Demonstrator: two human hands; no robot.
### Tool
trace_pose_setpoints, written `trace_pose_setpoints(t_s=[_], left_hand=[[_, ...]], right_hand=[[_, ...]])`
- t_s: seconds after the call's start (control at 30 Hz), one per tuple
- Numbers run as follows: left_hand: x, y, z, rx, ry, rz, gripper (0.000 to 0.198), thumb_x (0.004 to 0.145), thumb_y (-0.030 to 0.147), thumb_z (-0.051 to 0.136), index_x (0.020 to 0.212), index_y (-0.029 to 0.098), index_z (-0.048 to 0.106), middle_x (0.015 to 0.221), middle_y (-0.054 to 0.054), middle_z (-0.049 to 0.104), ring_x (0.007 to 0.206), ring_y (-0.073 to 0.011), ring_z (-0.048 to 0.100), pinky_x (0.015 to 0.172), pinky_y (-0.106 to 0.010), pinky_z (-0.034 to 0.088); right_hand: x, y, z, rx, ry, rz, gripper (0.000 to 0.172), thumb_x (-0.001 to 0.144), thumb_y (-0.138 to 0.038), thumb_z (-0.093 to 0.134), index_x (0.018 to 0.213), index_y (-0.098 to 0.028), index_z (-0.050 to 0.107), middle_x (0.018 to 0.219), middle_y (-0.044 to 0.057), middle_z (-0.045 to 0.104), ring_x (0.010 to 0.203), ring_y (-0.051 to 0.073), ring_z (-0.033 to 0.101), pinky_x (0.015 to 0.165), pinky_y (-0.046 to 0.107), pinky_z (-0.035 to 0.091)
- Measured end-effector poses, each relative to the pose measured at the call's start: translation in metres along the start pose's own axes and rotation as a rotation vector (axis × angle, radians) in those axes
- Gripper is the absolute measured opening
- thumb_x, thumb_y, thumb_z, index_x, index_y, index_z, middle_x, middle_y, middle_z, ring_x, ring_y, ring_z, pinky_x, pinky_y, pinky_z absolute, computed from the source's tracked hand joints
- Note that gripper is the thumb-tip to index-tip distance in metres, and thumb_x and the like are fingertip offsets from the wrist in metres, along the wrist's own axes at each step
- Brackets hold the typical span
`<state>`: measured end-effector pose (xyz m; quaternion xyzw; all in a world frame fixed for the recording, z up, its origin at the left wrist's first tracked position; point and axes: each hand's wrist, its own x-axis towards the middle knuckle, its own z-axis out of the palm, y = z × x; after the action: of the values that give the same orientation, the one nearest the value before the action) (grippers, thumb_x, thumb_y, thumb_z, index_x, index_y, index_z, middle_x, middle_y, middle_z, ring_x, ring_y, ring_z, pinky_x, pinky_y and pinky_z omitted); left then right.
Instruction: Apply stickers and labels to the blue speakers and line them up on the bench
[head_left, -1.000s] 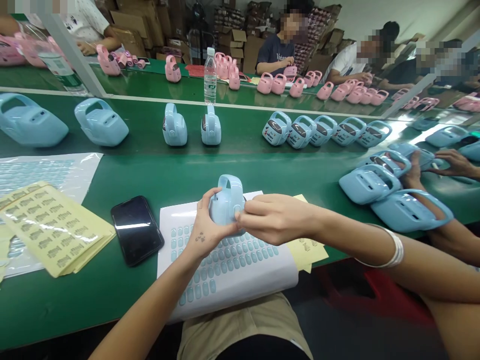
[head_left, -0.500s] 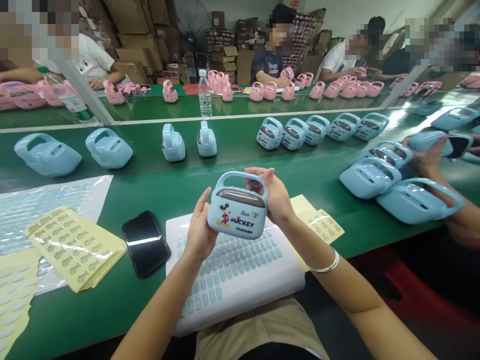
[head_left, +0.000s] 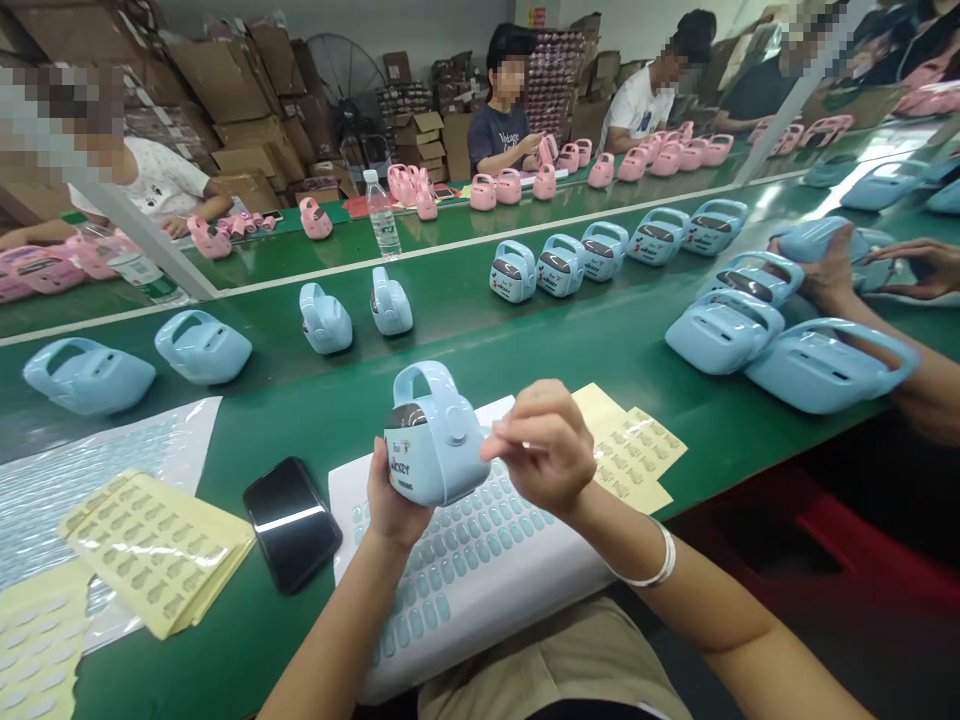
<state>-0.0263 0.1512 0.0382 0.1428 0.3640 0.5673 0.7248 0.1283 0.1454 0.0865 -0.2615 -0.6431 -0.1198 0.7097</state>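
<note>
Head: glossy, rounded blue case (head_left: 442, 450) in left grip (head_left: 397, 510).

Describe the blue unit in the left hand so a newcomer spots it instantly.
On the green table, find the white sheet of pale-blue ovals at the near edge. Above it, the left hand holds a light-blue unit with a loop handle, MICKEY print turned left. Unlike the other blue units, this one is held over that sheet.

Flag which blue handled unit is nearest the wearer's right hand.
The blue unit held in the left hand, above the white sticker sheet; the right hand is right beside it. All other blue units are farther off.
</note>
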Motion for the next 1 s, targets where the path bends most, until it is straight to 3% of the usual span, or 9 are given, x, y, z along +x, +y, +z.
trace_pose_setpoints(t_s=[0.17, 0.33, 0.63, 0.83, 1.0], left_hand=[[-0.0022, -0.0020, -0.0003, 0.017, -0.048, 0.019, 0.038, 0.066, 0.051, 0.068, 0.082, 0.017, 0.069, 0.086, -0.008, 0.073, 0.112, -0.0348, 0.059, 0.094, -0.047, 0.048], [-0.0028, -0.0018, -0.0014, 0.021, -0.004, 0.042, 0.042, 0.051, 0.051, 0.078, 0.073, 0.017, 0.070, 0.077, -0.007, 0.073, 0.101, -0.0355, 0.065, 0.090, -0.047, 0.050], [-0.0022, -0.0036, -0.0017, 0.034, -0.024, 0.096, 0.040, 0.055, 0.050, 0.076, 0.075, 0.017, 0.069, 0.075, -0.005, 0.073, 0.080, -0.0270, 0.068, 0.075, -0.037, 0.054], [-0.0011, -0.0031, -0.0033, 0.022, 0.009, 0.168, 0.037, 0.061, 0.046, 0.073, 0.085, 0.018, 0.070, 0.082, -0.003, 0.074, 0.077, -0.0218, 0.068, 0.068, -0.031, 0.055], [-0.0028, -0.0007, 0.0018, -0.012, 0.063, 0.191, 0.033, 0.063, 0.046, 0.072, 0.081, 0.018, 0.071, 0.077, -0.002, 0.073, 0.073, -0.0191, 0.068, 0.065, -0.027, 0.055]], right_hand=[[-0.0093, 0.0000, 0.0011, -0.173, 0.000, -0.184, 0.013, 0.082, -0.022, 0.069, 0.077, -0.021, 0.057, 0.063, -0.004, 0.055, 0.058, 0.010, 0.052, 0.055, 0.027, 0.041], [-0.0075, -0.0019, 0.0017, -0.249, -0.004, -0.238, 0.013, 0.082, -0.021, 0.069, 0.075, -0.021, 0.058, 0.061, -0.004, 0.055, 0.057, 0.009, 0.051, 0.056, 0.026, 0.041], [-0.0086, -0.0001, 0.0008, -0.253, -0.027, -0.240, 0.012, 0.082, -0.020, 0.068, 0.076, -0.019, 0.058, 0.061, -0.003, 0.054, 0.059, 0.010, 0.051, 0.056, 0.026, 0.042], [-0.0019, -0.0003, -0.0008, -0.244, -0.147, -0.147, 0.012, 0.085, -0.022, 0.064, 0.075, -0.021, 0.057, 0.062, -0.002, 0.055, 0.060, 0.012, 0.052, 0.057, 0.027, 0.043], [-0.0076, -0.0033, -0.0019, -0.177, -0.243, -0.066, 0.013, 0.090, -0.031, 0.058, 0.082, -0.021, 0.062, 0.064, -0.001, 0.059, 0.065, 0.012, 0.055, 0.061, 0.028, 0.045]])
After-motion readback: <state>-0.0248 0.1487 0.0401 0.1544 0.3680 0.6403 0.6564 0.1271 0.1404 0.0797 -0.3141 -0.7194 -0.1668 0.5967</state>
